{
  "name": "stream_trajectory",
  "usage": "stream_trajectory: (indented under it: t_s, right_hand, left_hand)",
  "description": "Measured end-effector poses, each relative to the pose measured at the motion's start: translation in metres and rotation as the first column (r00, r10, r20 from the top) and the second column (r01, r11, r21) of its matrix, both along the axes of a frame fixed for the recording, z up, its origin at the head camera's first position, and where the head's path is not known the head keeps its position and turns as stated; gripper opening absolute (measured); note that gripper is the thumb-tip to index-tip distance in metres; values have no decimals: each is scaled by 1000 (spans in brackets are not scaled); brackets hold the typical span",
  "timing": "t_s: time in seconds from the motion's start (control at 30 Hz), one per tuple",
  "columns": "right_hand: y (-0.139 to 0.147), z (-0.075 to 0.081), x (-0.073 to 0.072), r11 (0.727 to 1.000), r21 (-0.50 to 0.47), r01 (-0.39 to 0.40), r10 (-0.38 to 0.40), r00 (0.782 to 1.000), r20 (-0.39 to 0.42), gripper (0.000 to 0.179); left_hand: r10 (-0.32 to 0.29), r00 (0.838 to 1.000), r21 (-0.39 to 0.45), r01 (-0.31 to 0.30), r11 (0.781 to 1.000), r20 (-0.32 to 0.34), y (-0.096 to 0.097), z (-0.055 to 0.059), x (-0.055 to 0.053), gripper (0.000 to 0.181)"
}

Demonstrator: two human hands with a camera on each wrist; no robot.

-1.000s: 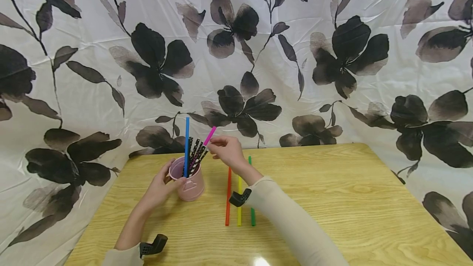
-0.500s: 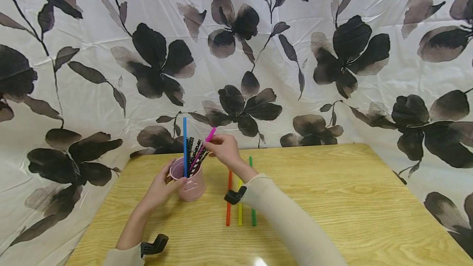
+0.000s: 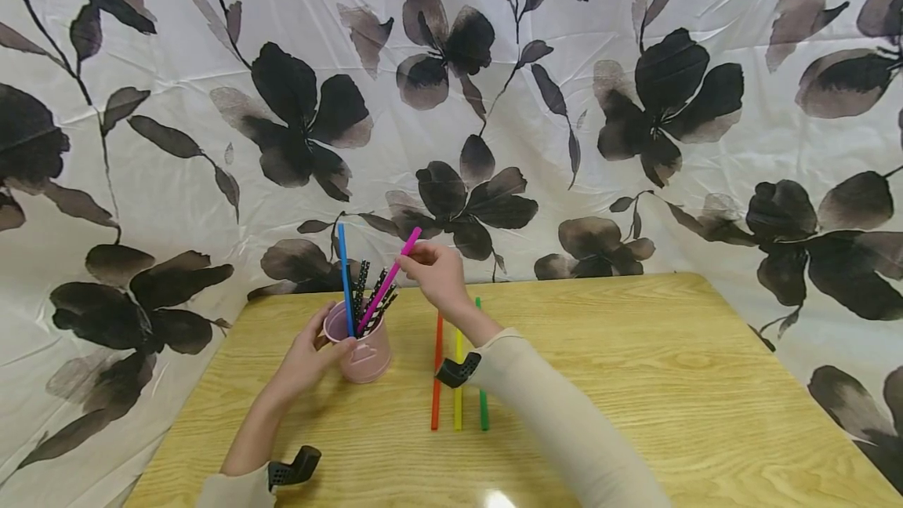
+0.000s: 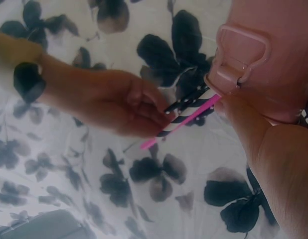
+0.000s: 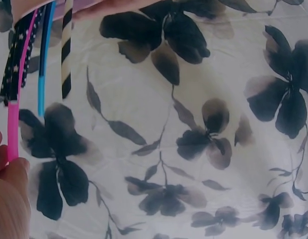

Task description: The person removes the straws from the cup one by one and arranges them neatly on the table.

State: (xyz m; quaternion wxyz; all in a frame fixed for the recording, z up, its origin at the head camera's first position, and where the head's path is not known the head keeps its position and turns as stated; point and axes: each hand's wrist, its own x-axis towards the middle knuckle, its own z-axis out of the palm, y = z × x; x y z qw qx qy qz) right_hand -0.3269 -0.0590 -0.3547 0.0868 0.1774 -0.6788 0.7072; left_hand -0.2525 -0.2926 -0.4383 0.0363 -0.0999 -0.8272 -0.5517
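My left hand [image 3: 306, 355] holds the side of a small pink bucket [image 3: 367, 363], its thumb near the rim. Black-and-white patterned straws [image 3: 361, 281] lean inside the bucket, and a plain blue straw [image 3: 344, 265] stands taller at their left. Between thumb and fingers, my right hand [image 3: 439, 277] pinches a magenta straw [image 3: 386, 282] near its top; the straw slants down into the bucket. In the right wrist view the magenta straw [image 5: 13, 124] runs along the dark patterned ones. The bucket's lower inside is hidden.
To the right of the bucket, a red straw [image 3: 435, 406], a yellow straw [image 3: 458, 410] and a green straw [image 3: 483, 410] lie side by side on the wooden table [image 3: 635, 382]. The right forearm partly covers them. Floral cloth [image 3: 550, 202] hangs behind.
The right hand has risen slightly, and more of the magenta straw shows above the bucket. The blue straw has tipped to the left. The left hand stays at the bucket.
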Motion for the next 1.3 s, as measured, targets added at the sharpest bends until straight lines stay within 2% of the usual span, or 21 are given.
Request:
stream_trajectory:
  t_s: [0.2, 0.43, 0.63, 0.87, 1.07, 1.3]
  right_hand:
    - [17, 18, 4, 995, -102, -20, 14, 998, -67, 22]
    - [43, 44, 11, 968, -243, -57, 31, 994, -108, 21]
    - [69, 64, 18, 957, -285, -54, 13, 989, -145, 21]
    - [98, 79, 23, 950, -312, -23, -32, 985, -170, 20]
    - [120, 77, 21, 960, -280, 18, -58, 989, -136, 24]
    - [136, 51, 14, 978, -199, 64, -79, 994, -69, 26]
  left_hand:
    - [1, 1000, 2, -1, 1000, 16, 1, 1, 1, 74]
    - [-13, 999, 20, 12, 1000, 36, 14, 26, 15, 74]
    - [-17, 999, 30, 16, 999, 35, 13, 24, 13, 74]
    - [-20, 999, 32, 19, 999, 32, 13, 24, 13, 73]
    - [-20, 999, 28, 19, 999, 36, 13, 24, 13, 74]
    - [-9, 999, 4, 9, 1000, 36, 12, 24, 13, 75]
